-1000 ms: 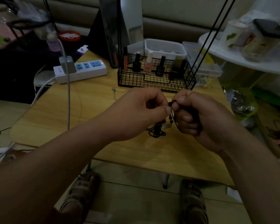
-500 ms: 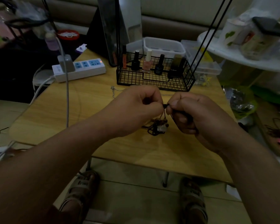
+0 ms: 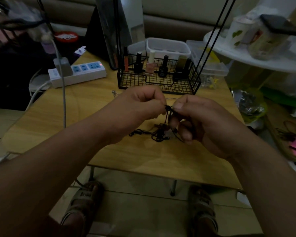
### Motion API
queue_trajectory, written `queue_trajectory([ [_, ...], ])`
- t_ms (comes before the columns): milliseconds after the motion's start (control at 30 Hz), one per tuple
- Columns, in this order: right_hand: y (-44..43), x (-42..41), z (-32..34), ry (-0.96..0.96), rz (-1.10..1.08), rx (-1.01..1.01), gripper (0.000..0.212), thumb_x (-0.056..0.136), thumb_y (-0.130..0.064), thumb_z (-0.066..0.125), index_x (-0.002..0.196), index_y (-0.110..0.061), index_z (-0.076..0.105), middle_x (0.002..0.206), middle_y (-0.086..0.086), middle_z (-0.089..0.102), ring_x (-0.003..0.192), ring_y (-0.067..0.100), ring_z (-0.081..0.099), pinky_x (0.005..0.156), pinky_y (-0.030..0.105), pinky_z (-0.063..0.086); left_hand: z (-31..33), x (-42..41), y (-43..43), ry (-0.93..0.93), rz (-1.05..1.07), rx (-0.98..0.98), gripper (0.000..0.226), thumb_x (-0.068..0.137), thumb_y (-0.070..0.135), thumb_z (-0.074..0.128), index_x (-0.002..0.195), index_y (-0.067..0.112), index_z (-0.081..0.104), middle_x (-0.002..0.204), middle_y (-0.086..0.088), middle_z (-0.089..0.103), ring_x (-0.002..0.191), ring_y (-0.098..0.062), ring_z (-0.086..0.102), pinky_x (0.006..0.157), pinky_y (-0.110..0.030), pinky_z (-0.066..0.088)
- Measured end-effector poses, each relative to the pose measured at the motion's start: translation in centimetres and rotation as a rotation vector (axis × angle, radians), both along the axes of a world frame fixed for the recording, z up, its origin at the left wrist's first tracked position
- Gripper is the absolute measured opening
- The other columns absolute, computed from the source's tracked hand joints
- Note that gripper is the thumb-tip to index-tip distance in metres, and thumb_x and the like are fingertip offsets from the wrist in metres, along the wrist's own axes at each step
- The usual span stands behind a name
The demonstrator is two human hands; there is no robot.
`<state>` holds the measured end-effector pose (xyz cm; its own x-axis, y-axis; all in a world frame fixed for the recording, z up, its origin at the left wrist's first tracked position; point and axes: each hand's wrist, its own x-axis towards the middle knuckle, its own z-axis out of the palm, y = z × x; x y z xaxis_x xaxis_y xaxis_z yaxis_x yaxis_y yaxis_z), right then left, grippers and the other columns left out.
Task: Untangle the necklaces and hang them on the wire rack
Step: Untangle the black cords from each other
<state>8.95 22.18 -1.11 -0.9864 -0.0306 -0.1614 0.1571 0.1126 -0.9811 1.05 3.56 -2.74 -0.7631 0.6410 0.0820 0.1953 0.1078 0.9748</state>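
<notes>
A tangle of black cord necklaces [image 3: 158,134] with small beads lies on the wooden table [image 3: 143,159], and its strands rise to a knot between my hands. My left hand [image 3: 140,106] pinches the knot from the left with curled fingers. My right hand [image 3: 195,120] pinches it from the right, with more cord running under its fingers. A thin silver chain [image 3: 114,93] lies on the table behind my left hand, partly hidden. The black wire rack [image 3: 159,79] stands just beyond my hands, its tall rods [image 3: 212,36] slanting up to the right.
Several nail polish bottles [image 3: 150,65] stand in the rack's basket. A white power strip [image 3: 79,74] with a grey cable lies at the back left. Clear plastic boxes [image 3: 167,48] sit behind the rack. A cluttered white shelf [image 3: 256,55] is at the right.
Both hands have dropped slightly while still pinching the knot. More black cord now trails out to the left on the table.
</notes>
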Motion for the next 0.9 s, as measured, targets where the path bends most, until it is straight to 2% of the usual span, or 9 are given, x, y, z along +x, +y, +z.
queue_trajectory([
  [100, -0.2, -0.1, 0.0, -0.040, 0.006, -0.092, 0.019, 0.105, -0.019, 0.045, 0.106, -0.007, 0.060, 0.076, 0.013, 0.064, 0.043, 0.015, 0.036, 0.043, 0.024, 0.023, 0.0, 0.0, 0.0, 0.020, -0.005, -0.002, 0.005, 0.083, 0.019, 0.062, 0.080, 0.015, 0.064, 0.076, 0.000, 0.057, 0.078, -0.018, 0.049, 0.079, -0.038, 0.044],
  [167, 0.0, -0.2, 0.0, -0.031, 0.026, -0.060, 0.018, 0.106, -0.018, 0.047, 0.104, -0.007, 0.061, 0.068, 0.012, 0.058, 0.043, 0.012, 0.030, 0.044, 0.025, 0.018, 0.1, -0.2, -0.1, 0.042, -0.001, -0.005, 0.007, 0.088, 0.015, 0.063, 0.081, 0.015, 0.064, 0.077, -0.001, 0.056, 0.077, -0.017, 0.049, 0.075, -0.033, 0.044],
  [233, 0.1, -0.2, -0.1, 0.001, 0.052, 0.009, 0.016, 0.104, -0.017, 0.053, 0.095, -0.011, 0.064, 0.062, 0.007, 0.052, 0.043, 0.010, 0.030, 0.045, 0.025, 0.019, 0.2, -0.2, -0.2, 0.070, 0.008, -0.009, 0.010, 0.091, 0.011, 0.062, 0.081, 0.014, 0.063, 0.077, -0.002, 0.054, 0.075, -0.016, 0.048, 0.070, -0.031, 0.042],
  [300, 0.0, -0.3, -0.1, 0.034, 0.039, 0.057, 0.018, 0.102, -0.017, 0.058, 0.086, -0.016, 0.067, 0.058, 0.003, 0.049, 0.043, 0.008, 0.031, 0.044, 0.023, 0.022, 0.2, -0.3, -0.4, 0.104, 0.002, -0.023, 0.007, 0.087, 0.017, 0.060, 0.081, 0.014, 0.063, 0.076, 0.000, 0.055, 0.075, -0.015, 0.049, 0.071, -0.031, 0.043],
  [467, -0.5, -0.5, -0.2, 0.109, -0.048, 0.123, 0.017, 0.099, -0.013, 0.062, 0.082, -0.015, 0.067, 0.053, -0.002, 0.047, 0.043, 0.007, 0.033, 0.043, 0.019, 0.027, 0.0, -0.2, -0.6, 0.143, -0.022, -0.066, 0.016, 0.090, 0.024, 0.058, 0.090, 0.010, 0.066, 0.083, -0.002, 0.062, 0.083, -0.018, 0.059, 0.087, -0.052, 0.054],
  [600, -0.5, -0.6, -0.2, 0.119, -0.070, 0.129, 0.016, 0.096, -0.008, 0.063, 0.080, -0.012, 0.066, 0.056, 0.001, 0.046, 0.043, 0.007, 0.032, 0.042, 0.018, 0.026, 0.2, -0.3, -0.9, 0.189, -0.023, -0.087, 0.008, 0.099, 0.023, 0.067, 0.096, 0.016, 0.069, 0.093, -0.014, 0.066, 0.090, -0.038, 0.060, 0.086, -0.058, 0.053],
  [667, -0.5, -0.6, -0.3, 0.114, -0.056, 0.112, 0.015, 0.095, -0.004, 0.063, 0.081, -0.010, 0.065, 0.057, 0.002, 0.045, 0.043, 0.007, 0.032, 0.042, 0.019, 0.026, 0.2, -0.3, -1.1, 0.215, -0.034, -0.094, 0.005, 0.099, 0.021, 0.068, 0.098, 0.016, 0.069, 0.096, -0.017, 0.067, 0.092, -0.041, 0.060, 0.082, -0.056, 0.054],
  [800, -0.5, -0.6, -0.5, 0.149, -0.075, 0.145, 0.014, 0.093, -0.007, 0.065, 0.081, -0.013, 0.065, 0.059, 0.000, 0.045, 0.050, 0.012, 0.033, 0.044, 0.021, 0.026, 0.3, -0.4, -1.3, 0.224, -0.053, -0.084, 0.007, 0.101, 0.017, 0.065, 0.096, 0.011, 0.067, 0.094, -0.015, 0.066, 0.092, -0.036, 0.062, 0.087, -0.055, 0.053],
  [900, -0.4, -0.7, -0.7, 0.151, -0.084, 0.088, 0.017, 0.094, -0.007, 0.065, 0.080, -0.016, 0.065, 0.065, 0.005, 0.041, 0.053, 0.014, 0.033, 0.045, 0.022, 0.026, 0.3, -0.6, -1.5, 0.147, -0.079, -0.051, 0.008, 0.100, 0.016, 0.063, 0.095, 0.009, 0.065, 0.088, -0.006, 0.065, 0.086, -0.024, 0.064, 0.088, -0.050, 0.055],
])
